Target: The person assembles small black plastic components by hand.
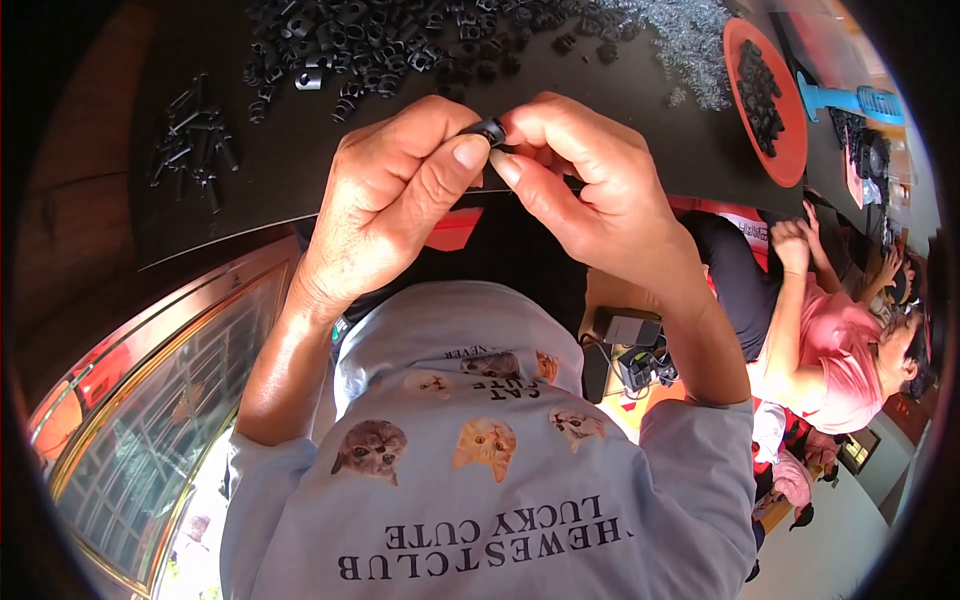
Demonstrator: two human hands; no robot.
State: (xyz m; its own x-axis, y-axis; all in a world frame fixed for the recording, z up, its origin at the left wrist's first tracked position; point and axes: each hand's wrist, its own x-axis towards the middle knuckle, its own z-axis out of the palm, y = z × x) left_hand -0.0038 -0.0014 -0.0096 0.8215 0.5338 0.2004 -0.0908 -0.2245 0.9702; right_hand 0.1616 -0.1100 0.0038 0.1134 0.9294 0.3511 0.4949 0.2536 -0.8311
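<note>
Above the near edge of the dark table (270,165), both my hands meet at a small black cylindrical part (490,128). My left hand (385,195) pinches it between thumb and bent forefinger, with its rounded end showing past the thumb. From the other side, my right hand (595,185) closes its thumb and forefinger right against the part's end. Whatever lies between those right fingertips is too small and hidden to make out.
Loose black plastic parts (375,50) are heaped at the far side. Black pins (195,140) lie at left, small shiny clear-grey pieces (690,45) at far right. An orange-red tray (790,165) holds black pieces beside a blue-handled tool (845,100). A co-worker in pink (835,350) sits at right.
</note>
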